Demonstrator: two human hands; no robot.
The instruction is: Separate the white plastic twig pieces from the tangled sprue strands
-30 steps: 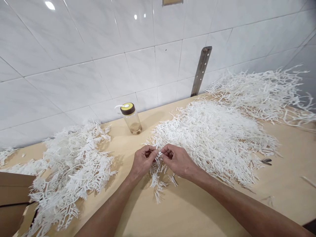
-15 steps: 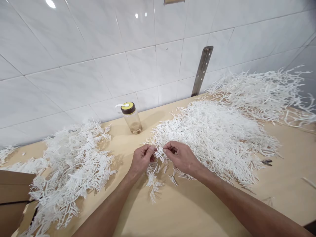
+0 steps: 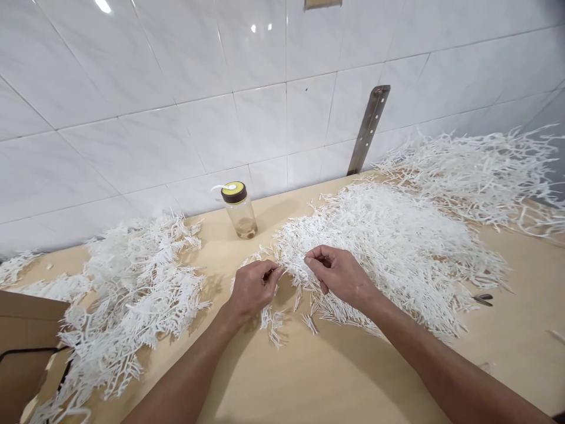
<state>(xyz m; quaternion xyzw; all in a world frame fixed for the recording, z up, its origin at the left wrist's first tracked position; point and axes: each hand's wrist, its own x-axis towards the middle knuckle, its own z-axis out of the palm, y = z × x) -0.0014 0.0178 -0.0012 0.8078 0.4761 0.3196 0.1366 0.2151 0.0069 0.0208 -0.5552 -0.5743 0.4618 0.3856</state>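
Note:
My left hand (image 3: 256,288) is closed, thumb against forefinger, on a white branching plastic-looking sprig; parts of it show behind and below the fingers, the rest hidden. To its right, my right hand (image 3: 342,275) is pinched shut over the near left part of a broad pile of short white twigs (image 3: 388,241). Whatever lies between its fingertips is too small to make out. A few loose white sprigs (image 3: 273,325) lie on the table just below my left hand. Another heap of white branched sprigs (image 3: 145,294) spreads out on the left.
A clear jar (image 3: 242,218) with a yellow and dark lid stands near the tiled wall (image 3: 185,135). Longer white branches (image 3: 477,171) are heaped at the back right. A small dark tool (image 3: 483,300) lies right of the pile. A cardboard box (image 3: 30,330) stands at the left edge.
My hands have moved apart: the right hand has shifted right, away from the left hand's fingertips. The view has swung slightly left.

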